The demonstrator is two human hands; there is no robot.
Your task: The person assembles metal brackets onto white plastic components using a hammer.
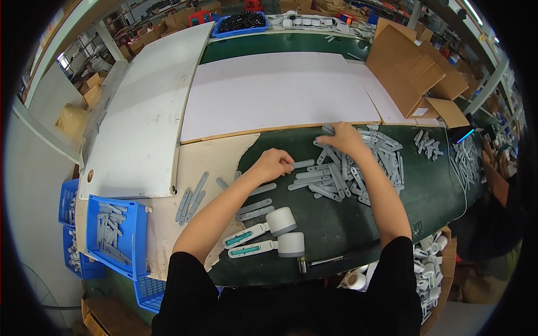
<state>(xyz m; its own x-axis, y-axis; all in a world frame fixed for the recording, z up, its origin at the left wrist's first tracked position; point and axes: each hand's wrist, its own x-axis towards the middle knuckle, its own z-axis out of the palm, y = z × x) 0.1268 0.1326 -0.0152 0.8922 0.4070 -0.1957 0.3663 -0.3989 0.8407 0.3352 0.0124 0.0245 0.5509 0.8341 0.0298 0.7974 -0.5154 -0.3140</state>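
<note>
My left hand (272, 166) pinches one end of a flat grey plastic strip (303, 164), which points to the right over the green mat. Further right and a little farther away, my right hand (346, 140) grips another grey strip (328, 129), partly hidden by the fingers. Below and beside that hand spreads a heap of similar grey strips (338, 180), rounded at the ends. Several loose strips (255, 213) lie near my left forearm. Closer to me rest two white tools with round heads (278, 220) and teal inlays in their handles.
A screwdriver (325, 261) lies by the near edge. At left stands a blue crate (140, 235) with grey strips inside. White boards (280, 92) cover the back of the bench, and an open cardboard box (403, 67) sits back right. A carton of white parts (446, 269) is below right.
</note>
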